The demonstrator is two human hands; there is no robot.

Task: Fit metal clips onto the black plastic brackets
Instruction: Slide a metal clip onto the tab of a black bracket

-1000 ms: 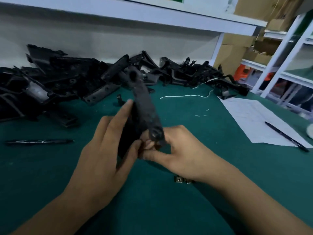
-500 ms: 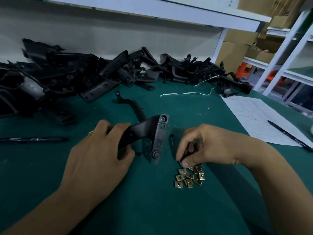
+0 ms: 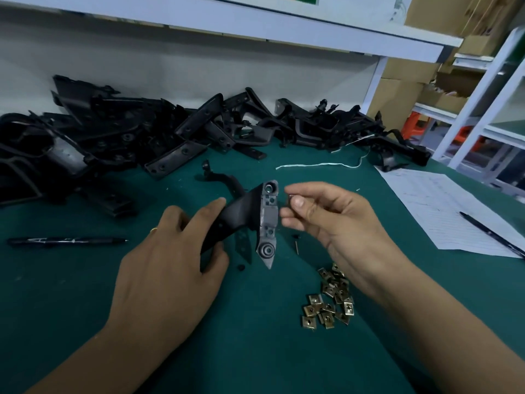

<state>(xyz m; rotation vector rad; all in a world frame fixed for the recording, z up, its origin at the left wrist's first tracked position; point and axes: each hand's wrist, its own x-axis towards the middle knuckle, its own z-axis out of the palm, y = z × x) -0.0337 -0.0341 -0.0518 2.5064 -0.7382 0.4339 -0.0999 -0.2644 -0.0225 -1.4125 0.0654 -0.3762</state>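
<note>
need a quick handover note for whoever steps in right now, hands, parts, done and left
Left hand grips the black bracket, flange facing the right hand.
Right hand pinches one metal clip beside the flange's upper end, not yet seated.
Loose clips lie on the green mat under the right wrist; bracket pile along the back.
Done: clip picked.
Left: push the clip on, then work through the pile.
</note>
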